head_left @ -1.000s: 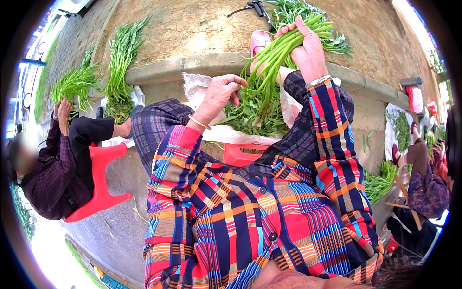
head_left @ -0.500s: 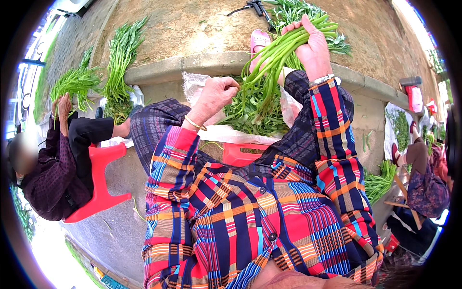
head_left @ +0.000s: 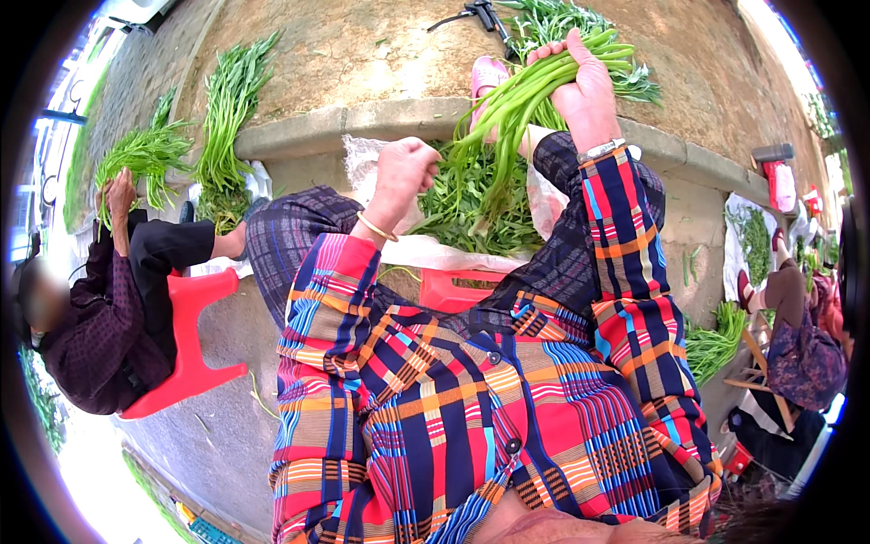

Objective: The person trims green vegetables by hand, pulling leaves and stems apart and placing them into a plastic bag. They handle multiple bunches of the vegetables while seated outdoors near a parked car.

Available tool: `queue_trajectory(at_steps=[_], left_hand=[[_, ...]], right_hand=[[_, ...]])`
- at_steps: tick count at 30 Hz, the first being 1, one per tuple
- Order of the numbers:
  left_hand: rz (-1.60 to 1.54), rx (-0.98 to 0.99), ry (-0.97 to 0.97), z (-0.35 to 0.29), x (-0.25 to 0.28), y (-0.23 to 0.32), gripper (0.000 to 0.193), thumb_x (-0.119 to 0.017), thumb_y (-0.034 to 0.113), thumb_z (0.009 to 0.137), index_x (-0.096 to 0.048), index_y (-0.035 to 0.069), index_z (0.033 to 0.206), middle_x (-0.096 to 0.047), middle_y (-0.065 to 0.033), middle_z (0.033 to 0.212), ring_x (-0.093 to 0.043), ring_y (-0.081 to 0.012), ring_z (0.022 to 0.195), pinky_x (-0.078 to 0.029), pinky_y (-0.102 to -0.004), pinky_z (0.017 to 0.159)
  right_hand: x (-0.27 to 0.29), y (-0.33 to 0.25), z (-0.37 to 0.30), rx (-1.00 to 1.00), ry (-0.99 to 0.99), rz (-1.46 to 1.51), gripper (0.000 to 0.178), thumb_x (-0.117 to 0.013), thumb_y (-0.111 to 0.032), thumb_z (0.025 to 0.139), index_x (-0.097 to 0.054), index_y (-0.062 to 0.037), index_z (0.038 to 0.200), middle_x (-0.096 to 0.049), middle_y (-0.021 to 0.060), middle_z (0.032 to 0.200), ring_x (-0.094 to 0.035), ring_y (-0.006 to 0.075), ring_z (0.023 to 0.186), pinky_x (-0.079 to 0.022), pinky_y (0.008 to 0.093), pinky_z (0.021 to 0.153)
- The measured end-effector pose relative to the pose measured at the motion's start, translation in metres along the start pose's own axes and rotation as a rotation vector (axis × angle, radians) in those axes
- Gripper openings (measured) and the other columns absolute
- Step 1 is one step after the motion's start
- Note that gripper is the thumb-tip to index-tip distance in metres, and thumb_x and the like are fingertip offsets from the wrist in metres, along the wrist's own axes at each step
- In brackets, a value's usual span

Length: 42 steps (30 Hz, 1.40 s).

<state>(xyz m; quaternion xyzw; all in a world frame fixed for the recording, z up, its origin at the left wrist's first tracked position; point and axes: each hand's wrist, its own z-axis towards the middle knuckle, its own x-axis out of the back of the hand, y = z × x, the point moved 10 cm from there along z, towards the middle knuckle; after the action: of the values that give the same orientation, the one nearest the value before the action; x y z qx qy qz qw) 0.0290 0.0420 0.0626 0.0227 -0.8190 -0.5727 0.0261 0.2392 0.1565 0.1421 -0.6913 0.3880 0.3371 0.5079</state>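
— What's over on the left?
— A co-worker (head_left: 100,308) on a red stool (head_left: 186,349), lifting a bunch of greens (head_left: 136,159).
— And the left hand (head_left: 403,172)?
— Curled into a fist above the pile of greens (head_left: 476,213) on the white sheet (head_left: 435,254).
— The right hand (head_left: 584,95)?
— Closed around a raised bundle of green stalks (head_left: 521,95), just over the curb (head_left: 399,118).

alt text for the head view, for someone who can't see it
A person's right hand grips a bundle of long green stems while the left hand, closed, plucks at the leafy pile on a white sheet between their knees. At the left, another person on a red stool holds similar greens.
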Motion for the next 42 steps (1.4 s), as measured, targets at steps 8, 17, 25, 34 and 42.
queue_trajectory(at_steps=[8,17,25,34,42], left_hand=[[0.033,-0.086,0.159,0.006,0.037,-0.003,0.009,-0.053,0.009,0.072,-0.055,0.003,0.066,-0.051,-0.0021,0.053,-0.043,-0.0048,0.039,-0.035,-0.0199,0.036],[0.875,-0.257,0.224,0.023,0.062,-0.011,0.018,-0.054,0.018,0.071,-0.060,0.008,0.084,-0.059,-0.0142,0.070,-0.057,-0.0319,0.072,-0.046,-0.0360,0.066],[0.954,-0.551,0.032,-0.007,0.003,0.013,0.039,-0.052,0.015,0.074,-0.046,0.010,0.113,-0.047,-0.0155,0.113,-0.051,-0.0337,0.094,-0.044,-0.0372,0.078],[0.601,-0.775,0.130,-0.023,-0.026,0.053,0.014,-0.051,0.003,0.075,-0.057,0.005,0.087,-0.058,-0.0118,0.081,-0.057,-0.0289,0.076,-0.046,-0.0319,0.065],[0.597,-1.082,-0.069,-0.097,-0.081,0.083,0.020,-0.053,-0.005,0.069,-0.058,0.005,0.085,-0.057,-0.0105,0.083,-0.058,-0.0256,0.074,-0.048,-0.0324,0.062]], right_hand=[[-0.003,-0.020,0.002,0.059,-0.046,0.033,0.020,-0.053,-0.018,0.083,-0.045,-0.0018,0.075,-0.046,0.0079,0.065,-0.048,0.0225,0.063,-0.044,0.0404,0.070],[0.001,-0.035,0.007,-0.001,-0.063,0.066,0.023,-0.052,-0.020,0.083,-0.043,-0.0015,0.072,-0.046,0.0089,0.064,-0.048,0.0244,0.062,-0.044,0.0443,0.071],[-0.002,-0.037,0.006,-0.035,-0.054,0.063,0.025,-0.053,-0.019,0.082,-0.043,-0.0001,0.071,-0.046,0.0095,0.063,-0.048,0.0242,0.061,-0.045,0.0440,0.068],[0.005,-0.022,0.005,-0.012,-0.026,0.031,0.022,-0.054,-0.019,0.083,-0.045,-0.0010,0.074,-0.046,0.0093,0.065,-0.048,0.0239,0.060,-0.045,0.0420,0.069],[0.004,-0.021,0.000,0.106,0.030,0.000,0.022,-0.056,-0.021,0.082,-0.046,-0.0021,0.074,-0.046,0.0076,0.064,-0.049,0.0221,0.060,-0.045,0.0393,0.069]])
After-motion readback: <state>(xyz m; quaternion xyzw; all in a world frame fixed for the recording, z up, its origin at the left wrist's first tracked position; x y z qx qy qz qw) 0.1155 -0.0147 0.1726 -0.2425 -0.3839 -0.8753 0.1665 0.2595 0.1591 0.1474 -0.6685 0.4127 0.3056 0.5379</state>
